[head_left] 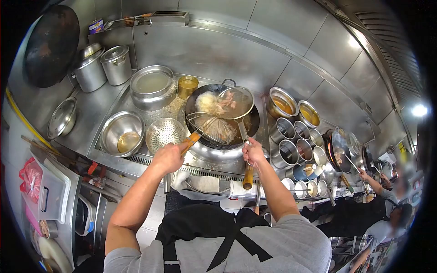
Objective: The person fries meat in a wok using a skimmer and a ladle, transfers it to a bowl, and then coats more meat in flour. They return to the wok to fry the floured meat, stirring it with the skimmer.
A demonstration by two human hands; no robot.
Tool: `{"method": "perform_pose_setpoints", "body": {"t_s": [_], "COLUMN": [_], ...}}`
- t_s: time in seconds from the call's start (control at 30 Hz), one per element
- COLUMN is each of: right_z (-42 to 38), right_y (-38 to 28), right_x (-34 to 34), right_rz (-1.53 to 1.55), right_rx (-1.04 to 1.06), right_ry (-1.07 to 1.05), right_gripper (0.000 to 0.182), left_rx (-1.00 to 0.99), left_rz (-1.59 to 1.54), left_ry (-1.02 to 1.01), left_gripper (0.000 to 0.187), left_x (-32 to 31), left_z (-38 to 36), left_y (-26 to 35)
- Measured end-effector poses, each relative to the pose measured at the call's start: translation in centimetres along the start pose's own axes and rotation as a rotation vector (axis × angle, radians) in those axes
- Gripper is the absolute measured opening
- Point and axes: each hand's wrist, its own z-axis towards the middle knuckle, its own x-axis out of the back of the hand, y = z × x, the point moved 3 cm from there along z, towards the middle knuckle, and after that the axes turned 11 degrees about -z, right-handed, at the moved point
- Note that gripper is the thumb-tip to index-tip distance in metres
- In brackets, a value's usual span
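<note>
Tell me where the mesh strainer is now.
In the head view, the mesh strainer, held by the right hand, is over the wok, right of centre, just beyond the skimmer.

At six o'clock, a grey short-sleeved shirt [293, 241] shows beneath a black apron [193, 225] with black straps [170, 251]; a buckle [172, 262] sits toward seven.

No legible txt, nos. or signs; label on purple/yellow can [96, 26] too tiny & blurry.
</note>
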Motion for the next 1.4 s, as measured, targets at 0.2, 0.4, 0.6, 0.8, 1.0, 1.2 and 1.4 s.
{"method": "perform_pose_setpoints", "body": {"t_s": [0.2,0.4,0.6,0.8,1.0,1.2,1.4], "right_z": [-0.7,-0.9,-0.4,-5.5,-5.2,-6.1,-4.8], "right_y": [-0.4,-1.0,-0.3,-5.8,-1.5,-3.1,-0.8], "right_x": [-0.1,0.0,5.2,5.6,8.2,6.2,8.6], "right_rz": [-0.056,-0.024,-0.788,-1.335,-1.639,-1.768,-1.796], "right_rx": [-0.007,0.085,0.342,0.272,0.085,0.119,0.074], "right_ry": [0.082,0.218,0.234,0.326,0.356,0.326,0.341], "right_gripper": [0.055,0.059,0.056,0.064,0.083,0.087,0.087], "left_rx": [-0.031,0.015,-0.018,-0.036,-0.066,-0.081,-0.057], "left_rz": [-0.117,-0.128,-0.118,-0.09,-0.114,-0.076,-0.084], "left_ry": [-0.015,0.025,0.035,0.006,0.012,0.037,0.015], "left_gripper": [0.056,0.054,0.056,0.057,0.058,0.056,0.057], "left_x": [-2.1,-2.0,-2.8,-5.3,-5.5,-5.7,-5.6], "left_z": [-0.4,-0.9,-0.7,-0.3,-0.4,-0.3,-0.3], "left_y": [-1.5,-0.9,-1.5,-2.6,-2.4,-3.1,-2.8]}}
